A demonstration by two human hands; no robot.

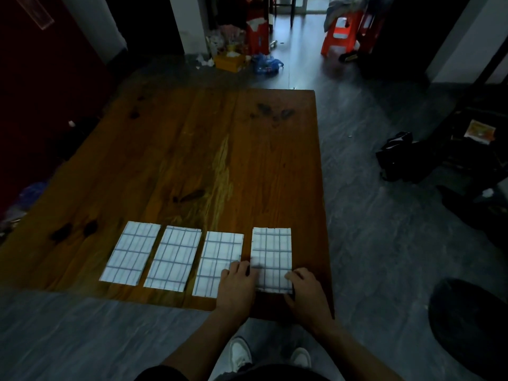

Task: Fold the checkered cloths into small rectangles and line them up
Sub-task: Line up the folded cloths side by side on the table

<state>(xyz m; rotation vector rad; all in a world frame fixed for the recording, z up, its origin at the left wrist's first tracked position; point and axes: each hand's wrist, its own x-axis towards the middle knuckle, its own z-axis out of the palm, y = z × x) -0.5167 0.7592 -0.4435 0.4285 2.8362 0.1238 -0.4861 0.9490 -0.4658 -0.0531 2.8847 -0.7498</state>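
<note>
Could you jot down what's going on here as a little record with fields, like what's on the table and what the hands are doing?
surface: wooden table
cloths: four folded checkered rectangles in a row near the front edge
rightmost cloth: both hands on its near end
third cloth: partly under the left hand
left hand: at the rightmost cloth's left corner
right hand: at its right corner
floor beyond: orange stool, clutter

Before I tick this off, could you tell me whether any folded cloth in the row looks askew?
Yes: the rightmost cloth, touched by both hands, stands straighter than the three left-leaning ones and leaves a wider gap beside the third cloth.
</note>
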